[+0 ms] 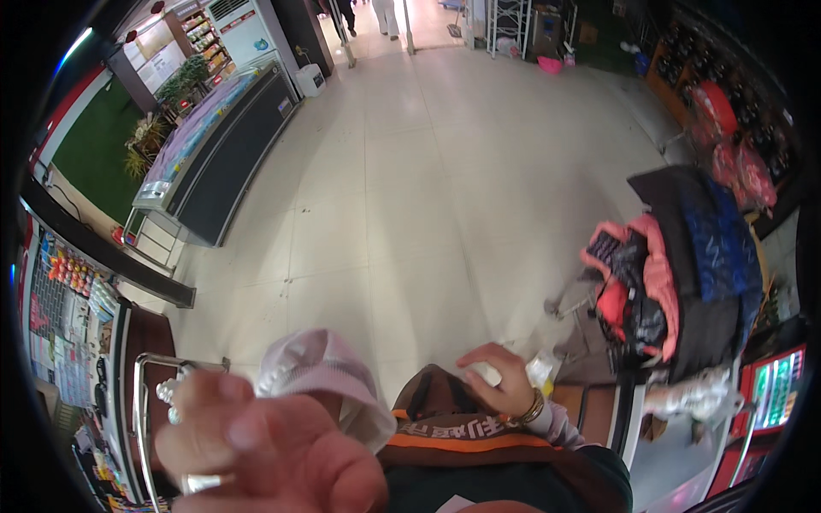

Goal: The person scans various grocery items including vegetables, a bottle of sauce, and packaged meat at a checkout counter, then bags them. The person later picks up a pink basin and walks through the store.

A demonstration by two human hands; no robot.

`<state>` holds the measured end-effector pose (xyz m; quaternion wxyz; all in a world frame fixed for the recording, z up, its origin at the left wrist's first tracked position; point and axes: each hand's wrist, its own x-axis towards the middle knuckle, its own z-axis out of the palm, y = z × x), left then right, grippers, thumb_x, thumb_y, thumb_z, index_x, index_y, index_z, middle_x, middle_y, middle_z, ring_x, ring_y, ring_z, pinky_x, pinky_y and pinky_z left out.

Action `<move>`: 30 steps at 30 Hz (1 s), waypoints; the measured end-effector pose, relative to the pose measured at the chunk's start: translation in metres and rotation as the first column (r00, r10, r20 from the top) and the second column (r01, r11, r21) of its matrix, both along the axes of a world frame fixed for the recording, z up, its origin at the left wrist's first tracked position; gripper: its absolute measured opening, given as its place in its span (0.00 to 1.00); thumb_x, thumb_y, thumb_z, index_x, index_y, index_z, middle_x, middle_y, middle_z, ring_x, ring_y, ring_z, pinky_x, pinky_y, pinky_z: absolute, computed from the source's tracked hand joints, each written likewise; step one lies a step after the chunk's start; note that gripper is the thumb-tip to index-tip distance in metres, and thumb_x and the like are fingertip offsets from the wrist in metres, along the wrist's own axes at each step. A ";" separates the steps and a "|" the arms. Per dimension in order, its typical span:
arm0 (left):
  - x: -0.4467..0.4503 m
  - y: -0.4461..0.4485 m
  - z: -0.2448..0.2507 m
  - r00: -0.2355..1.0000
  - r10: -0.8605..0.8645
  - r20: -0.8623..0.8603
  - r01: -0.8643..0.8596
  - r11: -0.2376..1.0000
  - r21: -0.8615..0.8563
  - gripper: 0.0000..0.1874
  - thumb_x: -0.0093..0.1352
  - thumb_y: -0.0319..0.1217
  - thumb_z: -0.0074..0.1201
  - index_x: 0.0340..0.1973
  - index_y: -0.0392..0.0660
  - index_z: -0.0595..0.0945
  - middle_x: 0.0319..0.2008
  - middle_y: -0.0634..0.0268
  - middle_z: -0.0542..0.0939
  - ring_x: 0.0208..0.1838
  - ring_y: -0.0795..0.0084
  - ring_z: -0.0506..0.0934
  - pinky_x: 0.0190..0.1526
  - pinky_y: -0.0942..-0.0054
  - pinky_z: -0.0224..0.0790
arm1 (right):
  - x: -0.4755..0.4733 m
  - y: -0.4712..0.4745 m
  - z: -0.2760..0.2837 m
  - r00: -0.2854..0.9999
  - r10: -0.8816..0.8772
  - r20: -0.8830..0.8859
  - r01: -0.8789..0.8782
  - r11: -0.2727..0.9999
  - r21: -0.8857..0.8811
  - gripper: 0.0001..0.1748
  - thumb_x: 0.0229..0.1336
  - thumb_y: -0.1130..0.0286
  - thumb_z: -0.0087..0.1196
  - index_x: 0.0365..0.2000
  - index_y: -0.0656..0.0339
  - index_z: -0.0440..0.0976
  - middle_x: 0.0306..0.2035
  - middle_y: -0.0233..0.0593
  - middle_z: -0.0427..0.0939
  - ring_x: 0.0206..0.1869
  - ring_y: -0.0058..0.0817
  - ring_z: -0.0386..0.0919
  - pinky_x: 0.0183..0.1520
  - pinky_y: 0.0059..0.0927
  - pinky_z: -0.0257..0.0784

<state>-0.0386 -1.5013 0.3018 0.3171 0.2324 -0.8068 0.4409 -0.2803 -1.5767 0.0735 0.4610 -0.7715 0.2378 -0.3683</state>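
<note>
My left hand [269, 442] is raised close to the camera, large and blurred, with bent fingers and a silver-coloured ring. Whether anything small lies between its fingers cannot be told. Behind it is the ribbed cuff of a pale pink sleeve [321, 369]. Lower at the centre, my right hand [503, 378] curls in front of my body, wearing a gold-coloured wristband [533, 409]. A pale patch shows between its thumb and index finger; whether this is a held thing or a gap is unclear. A brown apron [449, 423] with an orange band and writing covers my front.
Left are a metal rail [140, 410], a counter with goods and a long chest freezer [224, 147]. To the right stand a cart draped with dark and pink padded cloth [705, 256] and a metal-topped counter [667, 462]. Tiled floor [397, 192] leads to a doorway where people's legs show.
</note>
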 end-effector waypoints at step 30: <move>0.047 -0.840 -0.230 0.884 0.243 -0.400 0.373 0.152 0.915 0.20 0.64 0.34 0.56 0.50 0.42 0.74 0.40 0.54 0.79 0.40 0.56 0.78 0.43 0.63 0.71 | 0.073 -0.703 -0.044 0.919 -0.393 -0.014 0.391 0.910 0.136 0.07 0.54 0.77 0.56 0.36 0.61 0.78 0.33 0.41 0.80 0.36 0.35 0.79 0.38 0.30 0.73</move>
